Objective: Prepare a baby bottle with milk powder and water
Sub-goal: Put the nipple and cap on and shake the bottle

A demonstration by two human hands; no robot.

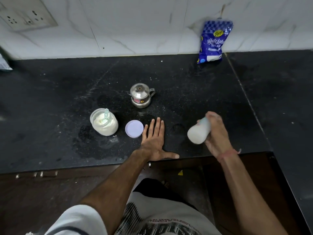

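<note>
Two bare hands work over a black stone surface point(50, 92) that runs back to a white marbled wall. The right hand point(216, 136) has its grip clenched around a baby bottle point(199, 131) full of white liquid, holding it tilted above the surface near the front edge, base toward the camera and top end away; the bottle and hand are blurred. The left hand point(155, 139) lies flat on the surface at the front edge, palm down, grip released, fingers spread and thumb stretched along the edge. Just beside its fingertips, to the left, a round lilac lid point(134, 128) lies flat on the surface. Left of the lid stands an open clear jar point(104, 122) of white milk powder with a pale scoop point(106, 114) stuck in it. Behind the lid, toward the middle of the surface, stands a small steel pot point(141, 95) with a lid, a spout and a handle. At the back edge, leaning on the wall, stands a blue bag of sugar point(214, 41). A switch and socket plate point(25, 12) sits on the wall at the upper left.
</note>
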